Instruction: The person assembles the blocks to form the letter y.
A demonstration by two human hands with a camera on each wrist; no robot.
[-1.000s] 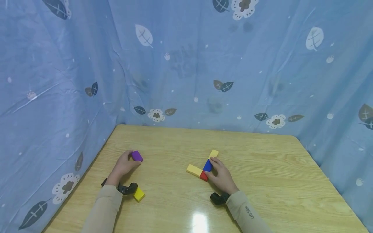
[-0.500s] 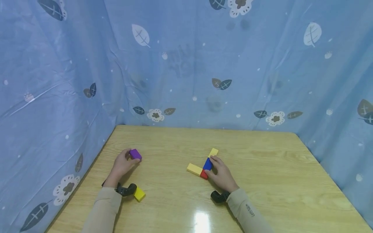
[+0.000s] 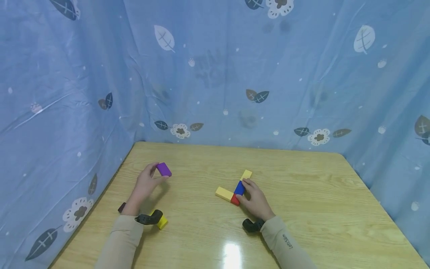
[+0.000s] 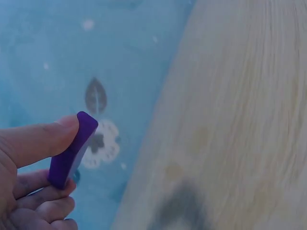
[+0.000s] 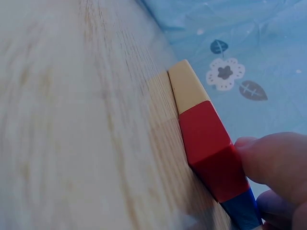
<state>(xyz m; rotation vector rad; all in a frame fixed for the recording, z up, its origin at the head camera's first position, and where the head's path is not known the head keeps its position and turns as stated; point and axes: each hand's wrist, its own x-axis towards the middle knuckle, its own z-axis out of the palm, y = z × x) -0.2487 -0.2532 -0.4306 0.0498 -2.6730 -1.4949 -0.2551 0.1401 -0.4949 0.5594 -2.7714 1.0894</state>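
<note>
In the head view my left hand (image 3: 146, 184) holds a purple block (image 3: 164, 169) between thumb and fingers, raised above the table; the left wrist view shows the thumb on one face of it. My right hand (image 3: 256, 200) rests at a row of touching blocks, its thumb against the red block (image 5: 211, 148) and a finger by the blue block (image 3: 239, 188). A pale yellow block (image 3: 246, 175) continues the row beyond the blue one. Another pale yellow block (image 3: 224, 194) extends left from the red block, forming a corner.
A bright yellow block (image 3: 162, 223) lies beside the left wrist, partly covered by the wrist camera (image 3: 149, 218). The wooden table (image 3: 302, 209) is bordered by a blue patterned curtain (image 3: 215, 74) at the back and both sides.
My left hand has lifted the purple block from the table and moved it slightly away and to the right. The right hand and its row of blocks stay in place.
</note>
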